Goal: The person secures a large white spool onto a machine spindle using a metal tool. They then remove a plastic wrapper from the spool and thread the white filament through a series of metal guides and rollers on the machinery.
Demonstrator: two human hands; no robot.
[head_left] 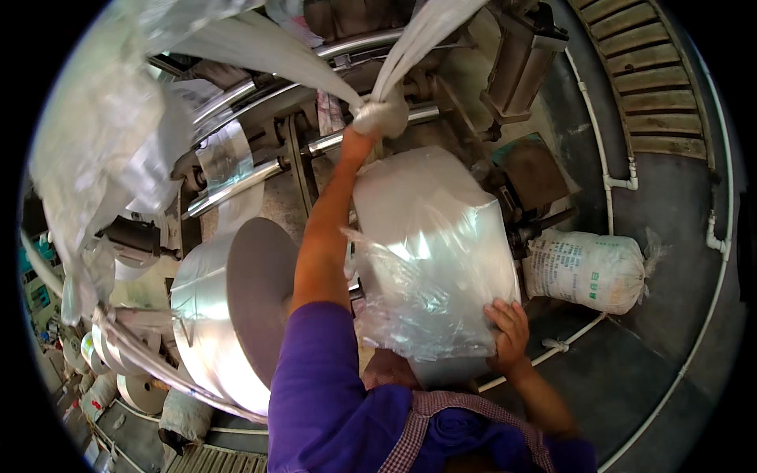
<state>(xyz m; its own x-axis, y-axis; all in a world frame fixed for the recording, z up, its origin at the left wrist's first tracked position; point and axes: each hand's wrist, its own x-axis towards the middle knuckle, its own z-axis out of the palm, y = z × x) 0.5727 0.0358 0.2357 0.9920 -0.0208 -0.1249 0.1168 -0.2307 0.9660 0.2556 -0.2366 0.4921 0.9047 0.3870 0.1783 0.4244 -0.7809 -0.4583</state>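
My left arm stretches forward, and my left hand [365,140] is closed round a bunched wad of clear plastic film [386,115]. From that wad, two gathered strands of film [422,41] spread up and away to the left and right. Directly before me is a wide roll of translucent plastic film [441,197], with a loose crinkled flap lying over its near side. My right hand [510,331] rests on the roll's near right edge with its fingers apart. The wad partly hides my left fingers.
To the left stands another film roll [201,303] with a grey end face. Metal rollers [236,189] cross the machine beyond. Loose film [102,142] hangs at the far left. On the right are a stuffed white sack [587,270], white pipes [599,158] and a slatted wooden pallet [654,83].
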